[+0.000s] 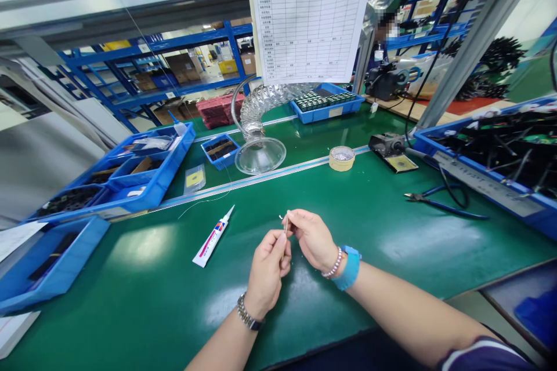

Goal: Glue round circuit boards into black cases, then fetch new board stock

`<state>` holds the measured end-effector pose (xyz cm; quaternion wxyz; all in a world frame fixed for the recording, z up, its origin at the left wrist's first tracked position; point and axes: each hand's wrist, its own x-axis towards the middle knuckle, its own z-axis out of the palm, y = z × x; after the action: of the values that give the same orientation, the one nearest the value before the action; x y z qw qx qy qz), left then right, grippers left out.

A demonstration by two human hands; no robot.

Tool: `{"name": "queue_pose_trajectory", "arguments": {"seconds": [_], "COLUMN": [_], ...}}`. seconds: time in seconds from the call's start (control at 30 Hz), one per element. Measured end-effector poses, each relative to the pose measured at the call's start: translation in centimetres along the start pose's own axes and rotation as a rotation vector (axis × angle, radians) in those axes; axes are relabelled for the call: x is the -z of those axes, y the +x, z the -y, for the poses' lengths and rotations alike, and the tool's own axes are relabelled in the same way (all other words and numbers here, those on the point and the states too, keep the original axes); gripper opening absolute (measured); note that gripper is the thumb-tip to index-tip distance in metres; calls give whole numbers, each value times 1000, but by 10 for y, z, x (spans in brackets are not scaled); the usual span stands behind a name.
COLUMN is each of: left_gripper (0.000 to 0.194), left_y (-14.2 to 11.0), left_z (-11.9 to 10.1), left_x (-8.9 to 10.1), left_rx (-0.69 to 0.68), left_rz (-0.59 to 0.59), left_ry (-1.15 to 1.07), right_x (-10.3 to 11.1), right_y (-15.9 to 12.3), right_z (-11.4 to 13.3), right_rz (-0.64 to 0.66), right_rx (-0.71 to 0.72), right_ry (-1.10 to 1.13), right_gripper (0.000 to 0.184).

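Note:
Over the green table, my left hand (268, 269) and my right hand (311, 236) meet with thumbs and fingertips pinched together. Between them is a thin, small piece (286, 226), mostly covered by the fingers, so its kind cannot be made out. A tiny white scrap (281, 217) shows just beyond the fingertips. To the left of my hands lies a white glue tube (212, 242) with a pointed nozzle and a red and blue label. Farther right are blue-handled pliers (444, 204), jaws pointing left.
Blue bins of parts (152, 179) stand left; another blue bin (500, 179) with wired parts stands right. A clear funnel hood (260, 156) on a foil duct, a tape roll (342, 158) and a blue tray (331, 111) are beyond. A paper form (311, 17) hangs above.

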<state>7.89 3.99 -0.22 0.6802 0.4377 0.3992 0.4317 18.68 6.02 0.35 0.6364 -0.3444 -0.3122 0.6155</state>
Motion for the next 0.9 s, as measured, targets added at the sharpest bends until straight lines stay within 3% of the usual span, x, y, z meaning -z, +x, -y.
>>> {"name": "queue_pose_trajectory", "arguments": {"seconds": [0.2,0.33,0.6,0.9], "left_gripper": [23,24,27,21], "left_y": [-1,-1,-1,1], "left_z": [-6,-6,0,-2], "left_x": [0,0,-1,1], "left_rx": [-14,-6,9,-75], "left_rz": [-10,13,10,-66], "left_ry": [-99,-102,-24,0], "right_x": [1,1,0,2], "right_y": [0,0,1,3], "right_z": [-3,0,3,2], "right_rz": [67,42,4,32], "right_rx": [3,3,-9,-42], "right_ry": [-22,-6,0,36], "right_gripper": [14,8,19,14]}}
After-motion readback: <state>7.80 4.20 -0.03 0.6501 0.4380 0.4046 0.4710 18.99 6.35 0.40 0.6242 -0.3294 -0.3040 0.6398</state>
